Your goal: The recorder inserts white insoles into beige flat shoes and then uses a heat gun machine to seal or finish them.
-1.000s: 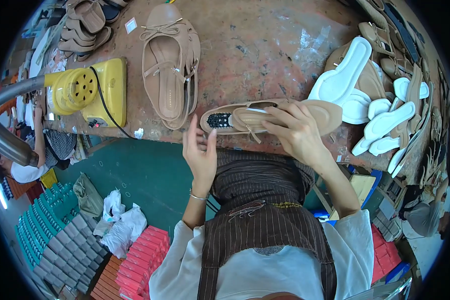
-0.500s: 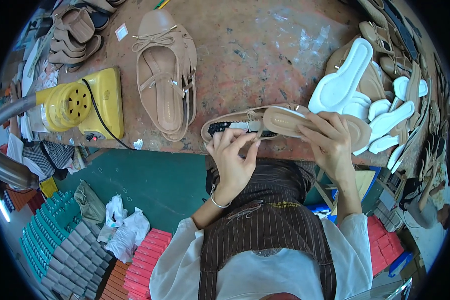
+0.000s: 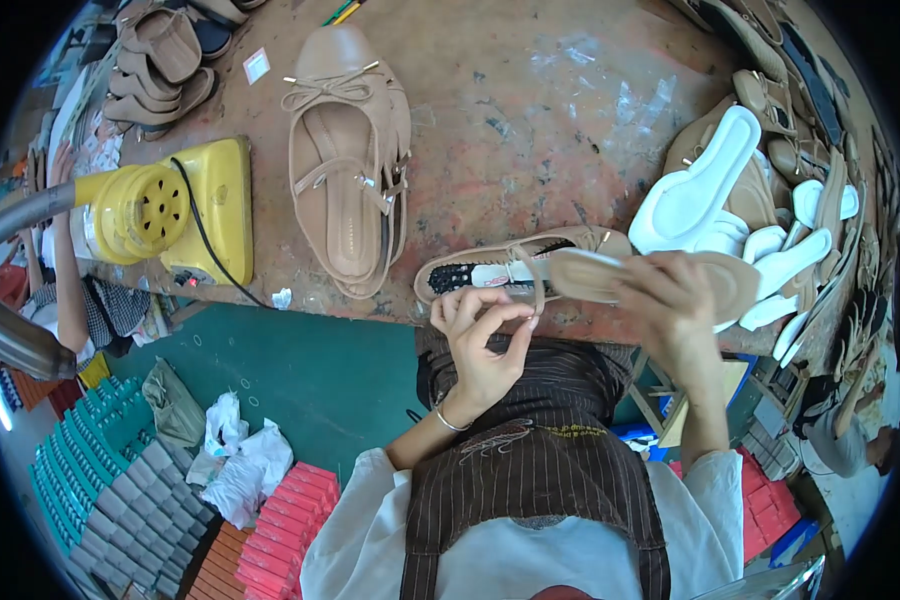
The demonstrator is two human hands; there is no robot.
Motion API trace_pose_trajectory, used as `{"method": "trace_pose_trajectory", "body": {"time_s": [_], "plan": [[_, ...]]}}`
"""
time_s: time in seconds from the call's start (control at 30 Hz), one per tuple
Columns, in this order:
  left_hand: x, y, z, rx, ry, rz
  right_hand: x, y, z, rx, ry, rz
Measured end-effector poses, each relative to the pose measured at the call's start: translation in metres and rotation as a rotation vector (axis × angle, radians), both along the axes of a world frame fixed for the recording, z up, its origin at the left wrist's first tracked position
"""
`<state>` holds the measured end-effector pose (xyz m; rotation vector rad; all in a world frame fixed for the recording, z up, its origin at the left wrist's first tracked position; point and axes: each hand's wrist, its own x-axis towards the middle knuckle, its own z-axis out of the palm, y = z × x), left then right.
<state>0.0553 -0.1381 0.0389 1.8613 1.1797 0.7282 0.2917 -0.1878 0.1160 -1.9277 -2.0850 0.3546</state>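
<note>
My left hand [image 3: 485, 345] has its thumb and forefinger pinched on the thin tan strap [image 3: 541, 288] of a beige shoe [image 3: 595, 239]. That shoe lies on its sole along the near edge of the table. Its heel end points left, and a black and white inside shows there. In my right hand [image 3: 675, 310], partly blurred, is a beige insole [image 3: 730, 285], held above the toe end of the shoe. To the left, a pair of beige flat shoes [image 3: 337, 245] with bows stands with the toes pointing away.
White-backed insoles [image 3: 697, 185] are heaped at the right among more beige shoes [image 3: 765, 97]. A yellow machine [image 3: 225, 210] with a black cord stands left, and sandals [image 3: 160, 100] lie far left. Another person's arm [image 3: 67, 265] shows at the left rim.
My left hand has pulled the strap toward me, away from the shoe's opening. The insole in my right hand has come off the shoe and shifted right, baring more of the inside.
</note>
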Motion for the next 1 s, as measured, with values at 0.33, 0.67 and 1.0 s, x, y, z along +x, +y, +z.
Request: {"method": "trace_pose_trajectory", "body": {"time_s": [0.33,0.67,1.0], "plan": [[-0.051,0.022,-0.007,-0.234,-0.077,0.446,-0.069,0.04,-0.069,0.12,0.343,0.124],[-0.044,0.04,-0.031,-0.396,-0.282,0.368,-0.083,0.045,-0.084,0.049,0.397,0.161],[-0.047,0.046,-0.047,-0.334,-0.19,0.384,-0.078,0.058,-0.091,-0.125,0.349,0.588]]}}
